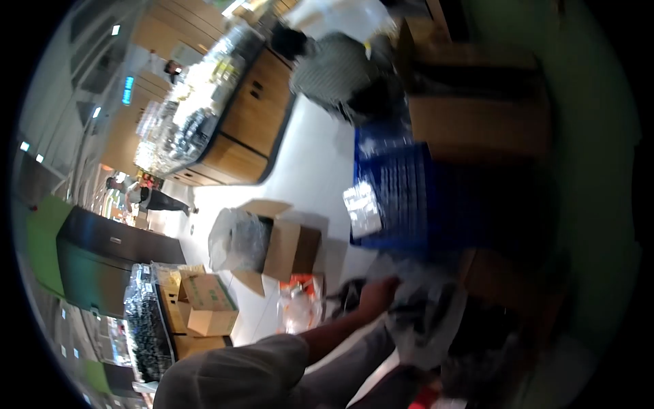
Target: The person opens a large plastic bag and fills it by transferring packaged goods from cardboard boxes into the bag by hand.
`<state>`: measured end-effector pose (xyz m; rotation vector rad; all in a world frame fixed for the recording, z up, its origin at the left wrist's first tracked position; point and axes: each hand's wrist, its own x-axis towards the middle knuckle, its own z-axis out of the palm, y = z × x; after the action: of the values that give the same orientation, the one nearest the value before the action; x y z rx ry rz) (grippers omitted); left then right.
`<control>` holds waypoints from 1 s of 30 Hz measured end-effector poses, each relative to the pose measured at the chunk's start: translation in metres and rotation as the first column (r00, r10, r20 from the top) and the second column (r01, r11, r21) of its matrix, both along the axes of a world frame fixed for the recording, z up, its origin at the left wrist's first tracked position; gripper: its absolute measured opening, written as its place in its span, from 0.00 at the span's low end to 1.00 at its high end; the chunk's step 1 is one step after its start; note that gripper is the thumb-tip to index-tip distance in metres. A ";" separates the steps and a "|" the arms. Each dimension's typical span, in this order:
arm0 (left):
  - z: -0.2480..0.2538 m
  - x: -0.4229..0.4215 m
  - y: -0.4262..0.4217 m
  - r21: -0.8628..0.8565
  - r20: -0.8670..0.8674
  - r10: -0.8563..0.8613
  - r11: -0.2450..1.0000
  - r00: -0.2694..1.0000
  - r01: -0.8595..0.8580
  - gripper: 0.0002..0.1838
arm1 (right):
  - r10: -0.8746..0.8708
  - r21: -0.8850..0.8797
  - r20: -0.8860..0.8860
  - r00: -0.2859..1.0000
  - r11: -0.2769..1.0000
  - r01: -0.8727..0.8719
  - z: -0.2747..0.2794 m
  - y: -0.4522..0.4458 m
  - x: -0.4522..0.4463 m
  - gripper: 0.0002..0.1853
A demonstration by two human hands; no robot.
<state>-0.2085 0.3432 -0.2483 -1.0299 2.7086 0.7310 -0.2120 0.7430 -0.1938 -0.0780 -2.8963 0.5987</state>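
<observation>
Our view is tipped on its side, so we give left and right as someone standing upright would. Across the pale floor (300, 163), far and to the right, we see a wooden counter (252, 102) heaped with shiny packs. A dark cabinet (116, 249) stands far off, left of that counter, and a standing person (153, 196) is beyond the floor. On the right another person (334, 71) bends beside a large cardboard box (477, 126). A blue crate (409, 198) is near us, left of that box. Farther out, an open carton (293, 249) has a clear bag (238, 238) bulging from it; a smaller carton (214, 293) is to its left. Close on our left, a co-worker in a grey sleeve (231, 368) reaches down. A plastic bag (422, 307) lies left of the crate, just beside the co-worker's hand (378, 298); blur hides whether the fingers grip it. An orange-and-white package (300, 303) is on the floor near the open carton. A silver packet (363, 209) lies at the crate's edge. We cannot make out our own hands, so we cannot tell whether they are apart or together.
</observation>
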 end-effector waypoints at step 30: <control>0.008 0.005 0.027 0.137 -0.269 0.000 0.990 0.963 0.038 0.09 | 0.379 -0.406 0.488 0.786 0.896 -0.180 -0.196 -0.282 -0.079 0.18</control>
<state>-0.2033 0.3700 -0.2401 -0.9314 2.8311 1.1158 -0.2906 0.4610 -0.3895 0.1787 -3.3491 1.3390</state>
